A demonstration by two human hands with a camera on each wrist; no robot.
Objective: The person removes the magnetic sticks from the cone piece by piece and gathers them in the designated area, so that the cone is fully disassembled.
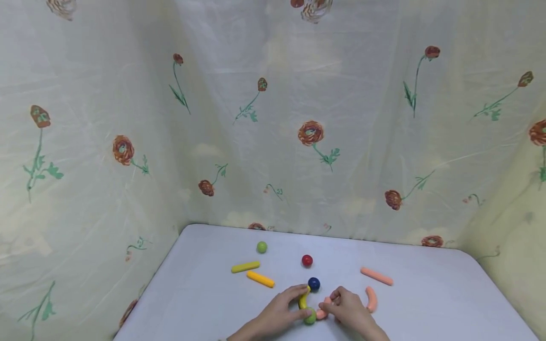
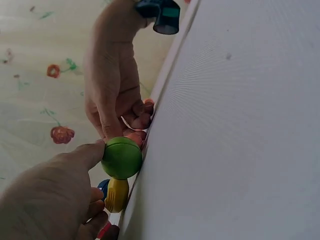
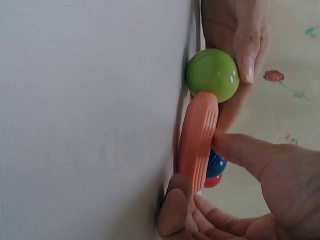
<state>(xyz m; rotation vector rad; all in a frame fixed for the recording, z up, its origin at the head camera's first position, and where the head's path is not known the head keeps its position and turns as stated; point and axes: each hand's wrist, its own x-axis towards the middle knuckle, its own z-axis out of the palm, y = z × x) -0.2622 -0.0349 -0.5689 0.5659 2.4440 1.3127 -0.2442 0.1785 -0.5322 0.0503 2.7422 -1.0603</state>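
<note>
My left hand [image 1: 281,310] spans a curved yellow rod [image 1: 303,299] and a green ball [image 1: 310,316] joined at its near end. The thumb presses the ball while the fingers reach the rod's far end, beside a dark blue ball [image 1: 313,284]. With thumb and fingers, my right hand [image 1: 347,308] pinches a curved salmon-pink rod [image 3: 196,142]. One end of this rod meets the green ball [image 3: 212,75] in the right wrist view. Seen from the left wrist, the yellow rod [image 2: 117,195] sits against the green ball [image 2: 122,157], and the pink rod is mostly hidden behind fingers.
Beyond the hands on the white table [image 1: 200,293] lie a red ball [image 1: 307,260], another green ball [image 1: 262,246], an olive-yellow rod [image 1: 245,267] and an orange-yellow rod [image 1: 260,279]. To the right are a straight pink rod [image 1: 377,276] and a curved one [image 1: 371,299]. Flowered curtain [image 1: 264,142] surrounds the table.
</note>
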